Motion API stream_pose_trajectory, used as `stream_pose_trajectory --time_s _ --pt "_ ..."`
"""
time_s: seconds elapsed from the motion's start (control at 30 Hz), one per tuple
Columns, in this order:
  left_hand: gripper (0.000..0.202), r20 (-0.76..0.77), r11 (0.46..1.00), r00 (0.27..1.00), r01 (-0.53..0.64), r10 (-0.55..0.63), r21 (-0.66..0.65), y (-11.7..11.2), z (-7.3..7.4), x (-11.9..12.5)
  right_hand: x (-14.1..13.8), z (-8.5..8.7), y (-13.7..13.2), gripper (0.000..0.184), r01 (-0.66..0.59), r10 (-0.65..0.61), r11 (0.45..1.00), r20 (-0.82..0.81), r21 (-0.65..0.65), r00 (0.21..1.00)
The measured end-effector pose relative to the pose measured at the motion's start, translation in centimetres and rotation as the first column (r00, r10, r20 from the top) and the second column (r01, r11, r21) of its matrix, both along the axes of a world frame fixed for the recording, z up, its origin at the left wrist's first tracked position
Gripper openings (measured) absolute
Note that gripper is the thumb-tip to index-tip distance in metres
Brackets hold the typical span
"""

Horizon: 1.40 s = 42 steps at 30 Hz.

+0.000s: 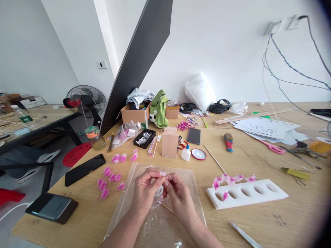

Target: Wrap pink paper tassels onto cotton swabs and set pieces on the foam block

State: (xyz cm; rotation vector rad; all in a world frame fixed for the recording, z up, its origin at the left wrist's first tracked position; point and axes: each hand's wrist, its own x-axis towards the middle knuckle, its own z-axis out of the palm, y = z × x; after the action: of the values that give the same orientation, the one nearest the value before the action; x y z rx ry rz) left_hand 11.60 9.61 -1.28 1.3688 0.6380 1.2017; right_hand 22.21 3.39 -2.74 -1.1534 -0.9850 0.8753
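Observation:
My left hand [144, 193] and my right hand [178, 194] meet above a clear plastic sheet [134, 213] on the wooden table [258, 220]. Both pinch a small pink petal piece [162, 173] between thumb and fingers. A thin wooden stick [165, 207] runs under my right hand, which seems to hold it too. Several loose pink petals [110, 177] lie to the left of the sheet. More pink petals [230, 179] rest beside and in a white foam block with oval holes [248, 193] on the right.
Two dark phones [84, 168] [51, 206] lie at the left, a third phone [193, 135] farther back. A wooden block [170, 144], glue bottle [186, 153], red lid [199, 154], pink scissors [272, 147], papers [266, 129], boxes, a green bag [158, 109] and a fan [86, 101] stand behind. Tweezers [244, 235] lie front right.

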Motion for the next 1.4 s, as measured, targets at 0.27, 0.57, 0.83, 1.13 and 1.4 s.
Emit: stream_pose_trajectory --time_s 0.27,0.57,0.83,1.13,1.4 --pt "0.004 -0.023 0.985 0.998 -0.055 0.06 0.166 -0.1 -0.1 -0.2 0.1 -0.1 0.0 0.034 -0.011 0.011 1.0 0.002 0.02 1.0" --pt "0.01 -0.021 0.92 0.996 -0.069 0.084 0.385 -0.5 0.7 -0.4 0.0 0.6 -0.5 0.032 -0.041 0.043 0.997 -0.03 0.065 0.999" --pt "0.02 -0.032 0.851 0.994 -0.073 0.105 0.52 -0.6 0.9 -0.6 -0.1 0.4 -0.7 0.024 -0.05 0.051 0.992 -0.001 0.118 0.999" --pt "0.016 -0.016 0.849 0.995 -0.077 0.101 0.523 -0.8 1.1 -0.6 -0.1 0.2 -0.8 0.022 -0.064 0.063 0.991 0.005 0.122 0.998" --pt "0.009 -0.022 0.896 0.994 -0.083 0.103 0.436 -0.8 1.0 -0.5 -0.1 0.5 -0.9 0.025 -0.076 0.078 0.992 -0.014 0.106 0.997"
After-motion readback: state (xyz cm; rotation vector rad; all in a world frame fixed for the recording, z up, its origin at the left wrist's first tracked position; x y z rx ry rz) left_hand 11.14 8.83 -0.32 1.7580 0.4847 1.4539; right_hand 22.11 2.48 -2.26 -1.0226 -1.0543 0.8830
